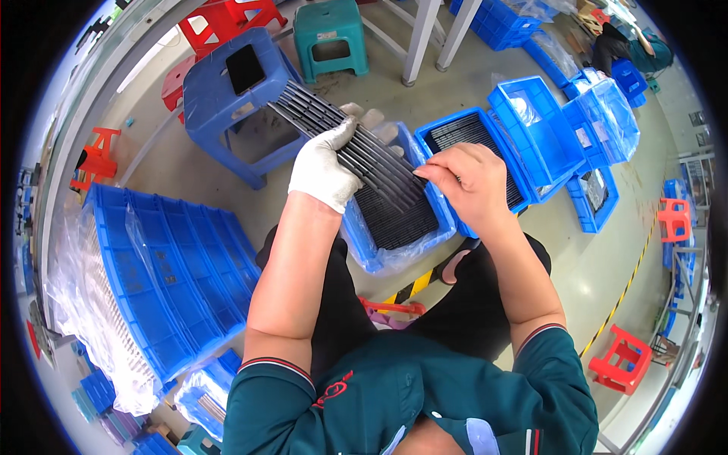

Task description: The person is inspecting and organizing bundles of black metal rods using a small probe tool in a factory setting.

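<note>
Gloved left hand (324, 163) wraps around black rods (373, 157) above the lined blue bin (365, 249); bare right hand (476, 183), thumb and forefinger together, meets their right ends, grip unclear.

And there's a white glove (312, 178) snug over the left grip (330, 159), while the right grip (472, 180) goes bare! Up top, a dark teal short-sleeved polo shirt (447, 379), its sleeve cuffs (277, 364) edged in red and white stripes, a red emblem (334, 389) stitched on the chest. Pale blue at the neck, probably the collar's lining (482, 438). Below, plain black trousers (466, 326)!
</note>
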